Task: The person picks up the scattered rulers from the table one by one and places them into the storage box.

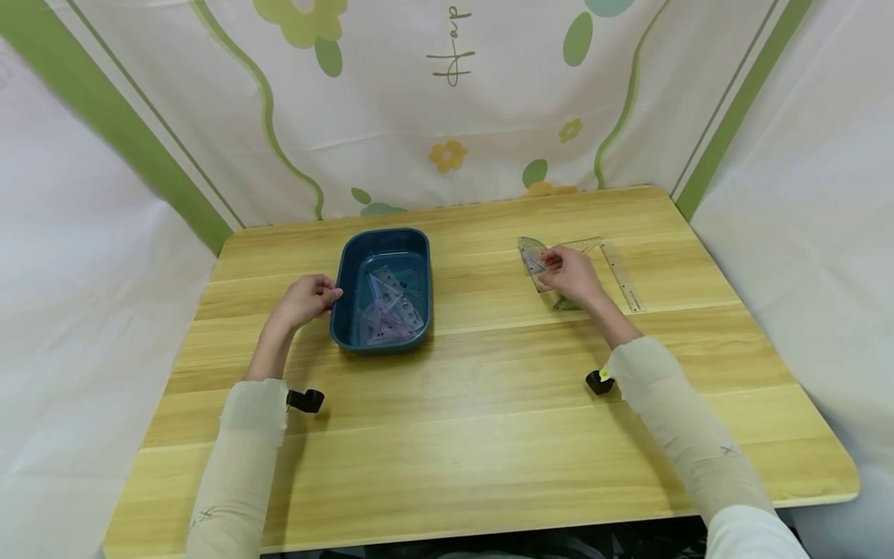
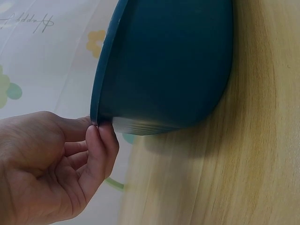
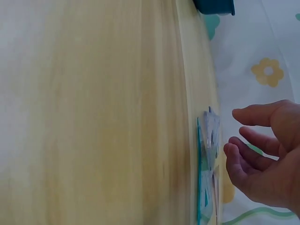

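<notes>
My left hand (image 1: 306, 301) pinches the left rim of a dark blue plastic basin (image 1: 384, 348) between thumb and fingers; the left wrist view shows the grip on the basin's edge (image 2: 96, 101). Inside the basin lie several clear and purple-tinted rulers and set squares (image 1: 394, 303), overlapping. My right hand (image 1: 571, 276) hovers over a group of transparent drawing tools, its fingers parted and slightly bent, with nothing between them in the right wrist view. Around it are a protractor-like curved piece (image 1: 533, 247), a straight ruler (image 1: 623, 276) and a greenish piece (image 1: 567, 303), partly hidden by the hand.
The basin and tools sit on a light wooden table (image 1: 447, 435). A white cloth (image 1: 391, 116) with printed flowers hangs behind the table's back edge, and white cloth flanks both sides. A black wrist device (image 1: 306, 401) sits by the left sleeve.
</notes>
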The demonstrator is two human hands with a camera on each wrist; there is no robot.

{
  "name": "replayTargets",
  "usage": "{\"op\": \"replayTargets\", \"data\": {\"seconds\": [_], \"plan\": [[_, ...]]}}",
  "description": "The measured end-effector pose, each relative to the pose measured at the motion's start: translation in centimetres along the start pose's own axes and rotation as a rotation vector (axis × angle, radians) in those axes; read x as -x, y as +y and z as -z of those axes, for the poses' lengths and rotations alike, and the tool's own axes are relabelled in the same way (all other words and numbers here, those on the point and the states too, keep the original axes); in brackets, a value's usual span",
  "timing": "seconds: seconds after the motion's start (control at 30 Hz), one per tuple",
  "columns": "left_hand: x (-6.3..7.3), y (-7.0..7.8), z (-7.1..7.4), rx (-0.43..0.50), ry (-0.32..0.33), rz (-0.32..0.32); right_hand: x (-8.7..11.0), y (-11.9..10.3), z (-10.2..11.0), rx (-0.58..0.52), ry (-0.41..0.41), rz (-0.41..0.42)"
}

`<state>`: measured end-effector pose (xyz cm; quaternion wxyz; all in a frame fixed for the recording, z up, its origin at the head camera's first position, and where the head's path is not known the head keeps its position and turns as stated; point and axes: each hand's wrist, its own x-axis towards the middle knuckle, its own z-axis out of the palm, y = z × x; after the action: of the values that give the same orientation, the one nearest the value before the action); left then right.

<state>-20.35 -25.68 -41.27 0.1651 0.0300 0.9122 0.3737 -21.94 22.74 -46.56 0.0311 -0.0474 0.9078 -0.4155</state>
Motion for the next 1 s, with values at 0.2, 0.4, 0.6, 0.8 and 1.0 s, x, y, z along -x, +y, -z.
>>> {"op": "replayTargets", "data": {"seconds": [0.2,0.4,0.6,0.8,1.0], "plan": [[0.0,-0.1,0.0,0.0,0.004,-0.005,-1.0,0.2,-0.2,0.171,-0.023,0.0],[0.0,-0.1,-0.1,0.003,0.001,-0.006,-1.6,0.0,-0.5,0.299,-0.039,-0.01],[-0.1,-0.1,0.0,0.011,0.0,-0.008,-1.7,-0.3,-0.4,0.307,-0.051,-0.03],[0.0,0.1,0.0,0.02,-0.002,-0.011,-1.6,-0.2,-0.3,0.161,-0.046,-0.086],[0.1,0.2,-0.1,0.02,0.001,-0.003,-1.3,-0.1,0.1,0.035,-0.037,-0.086]]}}
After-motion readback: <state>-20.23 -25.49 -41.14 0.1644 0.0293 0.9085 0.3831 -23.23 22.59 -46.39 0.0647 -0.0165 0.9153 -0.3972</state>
